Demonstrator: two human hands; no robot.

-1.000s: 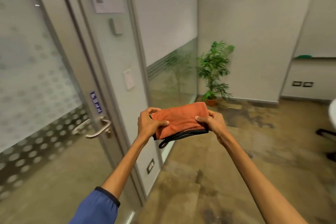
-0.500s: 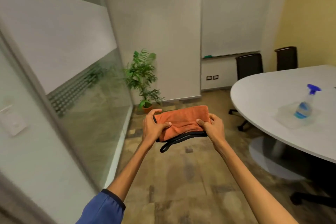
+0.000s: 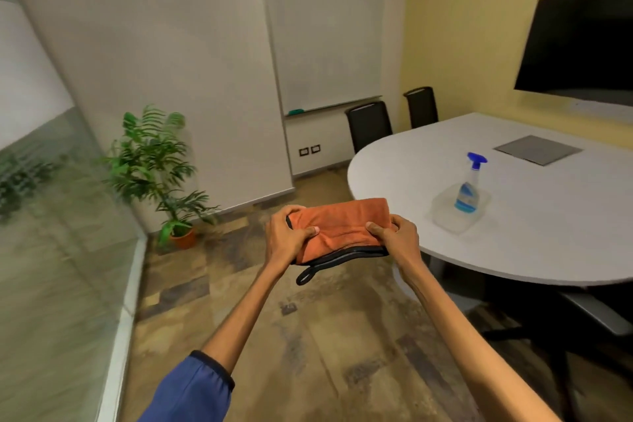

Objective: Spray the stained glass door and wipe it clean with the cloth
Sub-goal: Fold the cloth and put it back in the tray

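Two hands hold a folded orange cloth [image 3: 339, 228] up in the air over the floor. The left hand [image 3: 286, 239] grips the cloth's left end, with the thumb on top and the fingers curled under. The right hand [image 3: 399, 239] grips the right end the same way. A black edge with a small loop [image 3: 306, 277] hangs from the bottom of the cloth.

To the right, a spray bottle [image 3: 468, 189] with a blue top and blue liquid stands in a clear tray [image 3: 445, 216] on a white round-ended table [image 3: 534, 233]. Its label is too small to read. A glass wall [image 3: 51, 250] runs down the left side. A green potted plant [image 3: 157, 168] sits in the corner. A dark screen [image 3: 579, 48] hangs on the yellow wall.
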